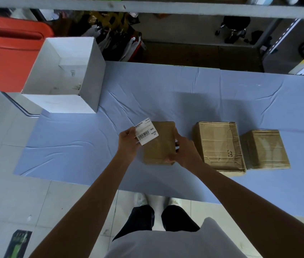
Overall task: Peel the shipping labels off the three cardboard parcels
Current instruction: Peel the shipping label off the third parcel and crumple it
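Left grip (128,140) pinches the white shipping label (146,132) by its left edge, and the label overlaps the far-left corner of the left parcel (159,146). Right grip (184,149) clasps that parcel's right side, fingers curled round it. To its right on the blue-clothed bench (166,94) stand the middle parcel (220,146) and the right parcel (265,148). An open white box (63,105) sits far left.

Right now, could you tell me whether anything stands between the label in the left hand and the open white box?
Nothing visible does. Only bare blue tablecloth lies between the white shipping label, pinched in the left hand, and the open white cardboard box; the brown cardboard parcel under the right hand sits aside.
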Demonstrator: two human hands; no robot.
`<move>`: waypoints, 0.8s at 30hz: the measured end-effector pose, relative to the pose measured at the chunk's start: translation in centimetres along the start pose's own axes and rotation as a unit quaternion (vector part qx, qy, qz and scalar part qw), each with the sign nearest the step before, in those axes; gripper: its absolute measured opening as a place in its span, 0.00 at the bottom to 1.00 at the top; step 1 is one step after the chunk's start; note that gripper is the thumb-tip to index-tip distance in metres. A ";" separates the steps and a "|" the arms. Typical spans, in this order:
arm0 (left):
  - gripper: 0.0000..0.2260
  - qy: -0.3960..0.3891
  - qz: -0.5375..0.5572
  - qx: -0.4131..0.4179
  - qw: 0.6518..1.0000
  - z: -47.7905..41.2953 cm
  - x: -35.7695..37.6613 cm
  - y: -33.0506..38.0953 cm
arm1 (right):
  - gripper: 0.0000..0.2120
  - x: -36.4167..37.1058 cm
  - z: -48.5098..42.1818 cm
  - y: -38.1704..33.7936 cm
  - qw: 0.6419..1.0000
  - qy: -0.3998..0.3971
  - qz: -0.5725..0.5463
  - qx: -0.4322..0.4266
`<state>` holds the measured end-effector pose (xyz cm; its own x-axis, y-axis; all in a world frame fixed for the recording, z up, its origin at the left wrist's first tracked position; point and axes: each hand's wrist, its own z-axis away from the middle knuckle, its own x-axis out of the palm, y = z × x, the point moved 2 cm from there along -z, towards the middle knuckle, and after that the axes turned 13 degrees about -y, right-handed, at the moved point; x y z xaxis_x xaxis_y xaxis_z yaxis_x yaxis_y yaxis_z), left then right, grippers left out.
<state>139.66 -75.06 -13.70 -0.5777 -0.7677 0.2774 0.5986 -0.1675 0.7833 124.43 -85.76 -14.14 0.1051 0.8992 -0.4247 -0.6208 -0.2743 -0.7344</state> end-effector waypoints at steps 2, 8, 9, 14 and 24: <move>0.12 -0.003 0.003 -0.001 1.000 -0.1 0.0 -0.1 | 0.52 -0.1 0.1 0.2 0.999 0.008 -0.031 -0.015; 0.12 -0.008 -0.016 -0.010 1.000 -0.3 -0.1 -0.3 | 0.61 -0.7 0.1 0.3 0.998 0.059 -0.033 0.017; 0.12 -0.014 -0.027 -0.010 0.999 -0.3 0.0 -0.5 | 0.64 -0.7 -0.1 0.1 0.997 0.077 0.007 0.025; 0.09 -0.031 -0.047 -0.010 0.998 -0.1 0.1 -0.9 | 0.58 -1.2 -1.2 0.0 0.994 0.054 0.081 0.057; 0.08 -0.038 -0.009 -0.022 0.999 0.2 -0.3 -0.9 | 0.21 -1.8 -1.3 0.4 0.990 0.136 0.030 0.017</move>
<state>139.15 -74.58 -14.40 -0.6284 -0.7153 0.3057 0.6101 -0.2094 0.7642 125.01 -87.95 -14.35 0.2708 0.7551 -0.5971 -0.6569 -0.3085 -0.6880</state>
